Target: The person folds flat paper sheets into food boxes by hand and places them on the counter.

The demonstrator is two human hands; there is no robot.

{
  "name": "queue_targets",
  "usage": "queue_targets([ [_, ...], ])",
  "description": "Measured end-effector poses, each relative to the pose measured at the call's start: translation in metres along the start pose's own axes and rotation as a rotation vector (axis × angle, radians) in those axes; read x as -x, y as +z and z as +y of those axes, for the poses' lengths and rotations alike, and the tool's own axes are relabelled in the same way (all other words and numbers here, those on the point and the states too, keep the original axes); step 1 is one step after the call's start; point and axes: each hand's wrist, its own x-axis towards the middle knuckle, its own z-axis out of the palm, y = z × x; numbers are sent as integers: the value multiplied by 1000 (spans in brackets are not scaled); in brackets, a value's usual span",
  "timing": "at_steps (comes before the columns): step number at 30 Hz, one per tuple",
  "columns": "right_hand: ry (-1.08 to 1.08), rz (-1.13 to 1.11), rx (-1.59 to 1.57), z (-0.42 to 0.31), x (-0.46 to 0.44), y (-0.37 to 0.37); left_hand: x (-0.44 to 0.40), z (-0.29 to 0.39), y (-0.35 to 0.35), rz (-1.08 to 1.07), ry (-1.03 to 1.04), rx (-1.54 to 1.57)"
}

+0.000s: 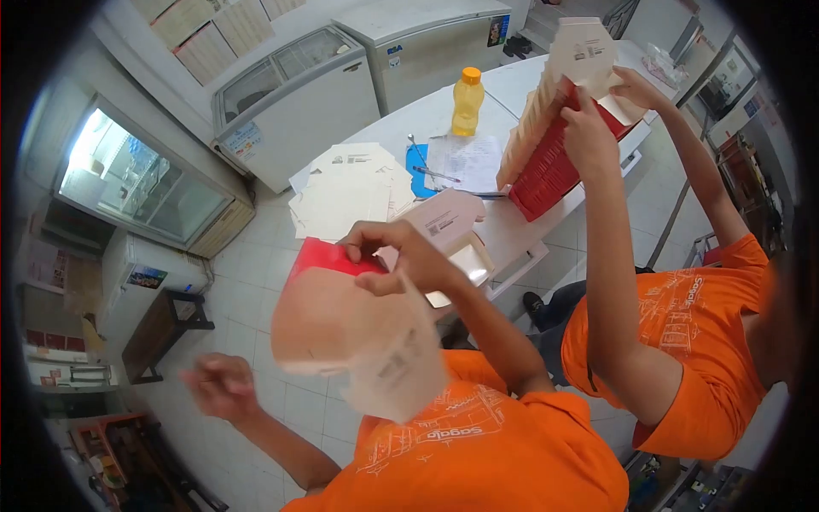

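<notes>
My right hand (384, 252) pinches a folded carton (320, 311), red on one face and pale on the others, with a printed flap (397, 367) hanging down in front of my shirt. The carton is partly blurred. My left hand (220, 386) is off to the left of it, away from the carton and smeared by motion, so its fingers are unclear. Just beyond my right hand, an open pale box (465, 264) with a raised printed lid (445, 220) sits at the table edge. Flat white cartons (350, 192) are piled behind it.
A co-worker in an orange shirt (682, 316) stands at the right, both hands on a stack of red and white cartons (546, 145). On the table (375, 124) are a yellow bottle (467, 102), papers (465, 162) and a pen (437, 175). Chest freezers (299, 102) stand beyond.
</notes>
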Motion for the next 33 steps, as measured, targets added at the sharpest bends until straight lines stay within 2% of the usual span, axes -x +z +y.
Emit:
queue_targets([
  [2, -71, -116, -53, -11, -11, 0, -24, -29, 19, 261, -4, -407],
  [3, -41, -173, -46, -18, -16, 7, -28, -37, 27, 391, -5, -613],
  [6, 36, -346, -41, -27, -25, 21, -13, -76, 27, 587, -251, -782],
  [8, 85, -457, -93, -19, -21, 23, 6, -101, 23, 579, -372, -671],
  [10, 101, -461, -223, -18, -14, 18, 16, -116, 20, 534, -481, -502],
  [12, 118, -453, -363, -1, -10, 15, 20, -124, 12, 416, -570, -283],
  [15, 22, -524, -371, 18, -10, 7, 23, -135, -3, 251, -614, -35],
  [17, 64, -419, -471, 34, -9, 3, 26, -138, -6, 307, -576, 34],
  [18, 85, -364, -521, 41, -8, 1, 28, -136, -3, 440, -535, 4],
  [19, -10, -162, -469, 43, -7, -2, 27, -133, 3, 571, -492, -32],
  [20, 205, 109, -450, 49, 2, -4, 26, -128, 10, 702, -450, -67],
  [22, 289, 352, -409, 41, 25, -2, -3, -117, 27, 867, -391, -369],
  [23, 224, 378, -329, 44, 35, 10, -18, -119, 28, 811, -328, -607],
  [24, 164, 399, -247, 50, 49, 24, -18, -123, 24, 778, -294, -662],
  [26, -28, 598, 100, 60, 54, 44, -8, -134, 17, 713, -243, -763],
  [27, -24, 696, 280, 59, 56, 41, -4, -129, 24, 692, -400, -638],
  [28, -23, 792, 462, 57, 56, 37, 1, -134, 25, 667, -332, -358],
  [29, 41, 819, 295, 56, 50, 29, 7, -145, 22, 631, -255, -82],
  [30, 105, 686, 301, 56, 48, 29, 11, -154, 15, 584, -172, 190],
  [32, 234, 429, 308, 58, 45, 34, 28, -165, -2, 501, -136, 106],
  [33, 257, 350, 139, 64, 47, 36, 34, -174, -14, 453, -115, 69],
])
